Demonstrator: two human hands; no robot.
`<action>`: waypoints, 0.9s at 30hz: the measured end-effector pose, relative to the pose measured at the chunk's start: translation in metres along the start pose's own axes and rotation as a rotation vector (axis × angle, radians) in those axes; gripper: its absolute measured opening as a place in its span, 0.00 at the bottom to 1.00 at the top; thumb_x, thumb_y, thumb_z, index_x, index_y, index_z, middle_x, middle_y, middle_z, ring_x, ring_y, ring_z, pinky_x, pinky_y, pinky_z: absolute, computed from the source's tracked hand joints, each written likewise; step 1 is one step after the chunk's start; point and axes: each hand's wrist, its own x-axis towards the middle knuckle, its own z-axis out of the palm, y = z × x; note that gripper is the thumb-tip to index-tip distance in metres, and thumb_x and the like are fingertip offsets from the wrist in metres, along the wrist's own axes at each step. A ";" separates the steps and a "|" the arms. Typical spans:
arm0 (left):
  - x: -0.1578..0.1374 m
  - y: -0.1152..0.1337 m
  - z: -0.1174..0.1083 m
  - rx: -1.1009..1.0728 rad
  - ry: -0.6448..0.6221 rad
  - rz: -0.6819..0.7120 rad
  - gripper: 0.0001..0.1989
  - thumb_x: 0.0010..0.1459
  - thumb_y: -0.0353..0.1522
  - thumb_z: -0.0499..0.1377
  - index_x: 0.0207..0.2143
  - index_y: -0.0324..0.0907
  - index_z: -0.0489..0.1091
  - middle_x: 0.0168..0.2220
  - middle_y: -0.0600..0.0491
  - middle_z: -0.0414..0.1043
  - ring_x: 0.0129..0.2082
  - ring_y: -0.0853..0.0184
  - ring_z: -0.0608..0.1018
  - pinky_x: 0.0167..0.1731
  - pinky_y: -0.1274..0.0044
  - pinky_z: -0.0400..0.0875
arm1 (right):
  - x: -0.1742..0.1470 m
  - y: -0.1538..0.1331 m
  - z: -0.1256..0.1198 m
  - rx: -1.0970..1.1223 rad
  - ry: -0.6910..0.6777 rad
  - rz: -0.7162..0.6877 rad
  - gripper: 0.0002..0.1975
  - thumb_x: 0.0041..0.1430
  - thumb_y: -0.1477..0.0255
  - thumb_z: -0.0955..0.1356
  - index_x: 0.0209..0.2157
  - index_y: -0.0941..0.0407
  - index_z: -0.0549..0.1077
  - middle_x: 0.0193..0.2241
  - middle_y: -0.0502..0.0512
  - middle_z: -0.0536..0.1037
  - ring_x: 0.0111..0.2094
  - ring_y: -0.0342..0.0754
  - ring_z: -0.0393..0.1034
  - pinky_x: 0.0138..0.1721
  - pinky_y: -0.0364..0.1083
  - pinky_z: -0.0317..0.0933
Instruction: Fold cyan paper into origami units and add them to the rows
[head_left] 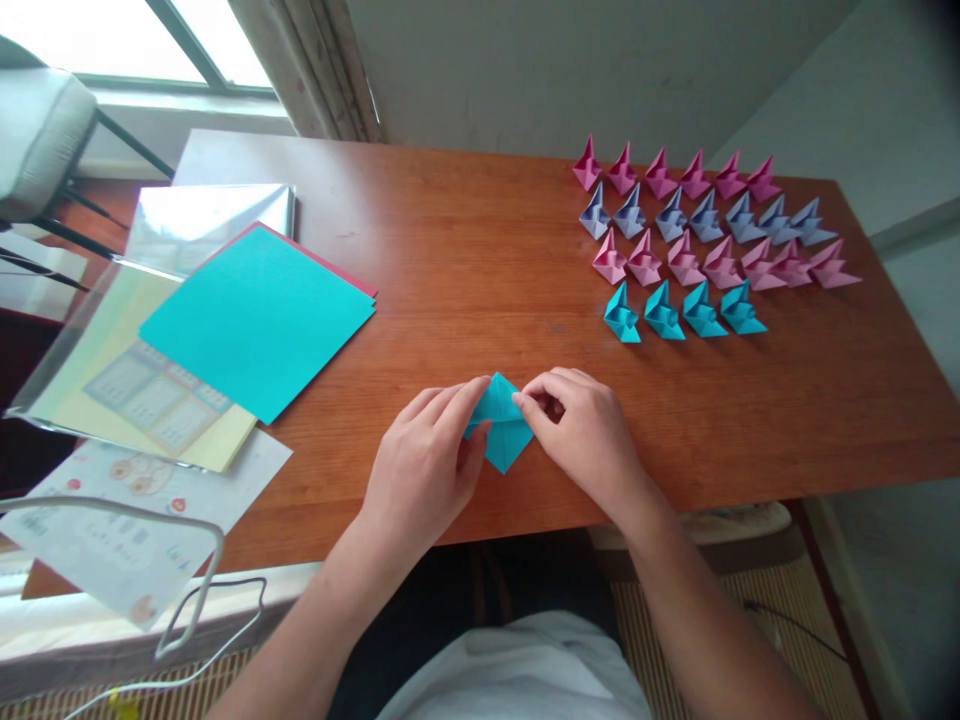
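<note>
Between my hands, just above or on the table near its front edge, is a small turquoise folded paper (pixel 504 440), diamond-shaped with crease lines across it. My left hand (pixel 431 450) grips its left corner, thumb in front and fingers along the upper left edge. At the right corner, my right hand (pixel 581 430) pinches the paper between thumb and curled index finger. The paper's left and right corners are hidden under my fingers. To the upper right stand several finished turquoise folded paper pieces (pixel 664 312) in a row.
Rows of folded pieces in pink (pixel 682 258), lavender (pixel 705 217) and magenta (pixel 660 175) stand at the back right. At left lie turquoise paper sheets (pixel 262 320), a clear packet of pale yellow paper (pixel 225 440) and a printed sheet (pixel 142 510). A white cable (pixel 217 560) hangs at lower left.
</note>
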 end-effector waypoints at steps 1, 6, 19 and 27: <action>0.000 0.000 0.000 0.008 0.007 -0.010 0.17 0.67 0.29 0.55 0.57 0.39 0.68 0.50 0.47 0.79 0.47 0.60 0.80 0.49 0.68 0.76 | 0.000 -0.001 0.001 -0.008 0.008 0.012 0.09 0.64 0.72 0.70 0.28 0.55 0.74 0.28 0.51 0.77 0.33 0.48 0.69 0.36 0.46 0.59; 0.000 0.002 0.001 0.017 0.010 -0.049 0.15 0.67 0.30 0.56 0.55 0.40 0.70 0.49 0.48 0.80 0.47 0.59 0.81 0.48 0.68 0.76 | 0.001 -0.004 0.004 -0.052 0.034 0.064 0.08 0.63 0.71 0.70 0.28 0.55 0.75 0.27 0.51 0.76 0.32 0.48 0.69 0.35 0.46 0.58; 0.001 0.001 0.002 0.035 0.001 -0.028 0.12 0.68 0.29 0.55 0.49 0.43 0.76 0.51 0.50 0.78 0.46 0.60 0.79 0.46 0.69 0.77 | 0.005 -0.011 0.003 -0.120 0.014 0.137 0.09 0.62 0.71 0.69 0.27 0.54 0.74 0.28 0.52 0.78 0.32 0.48 0.71 0.35 0.47 0.57; 0.002 0.004 0.002 0.222 -0.115 0.118 0.18 0.65 0.25 0.56 0.55 0.39 0.73 0.60 0.47 0.73 0.47 0.55 0.75 0.47 0.64 0.77 | 0.007 -0.010 0.004 -0.158 0.008 0.117 0.09 0.62 0.72 0.69 0.26 0.53 0.73 0.27 0.53 0.78 0.32 0.50 0.71 0.33 0.47 0.56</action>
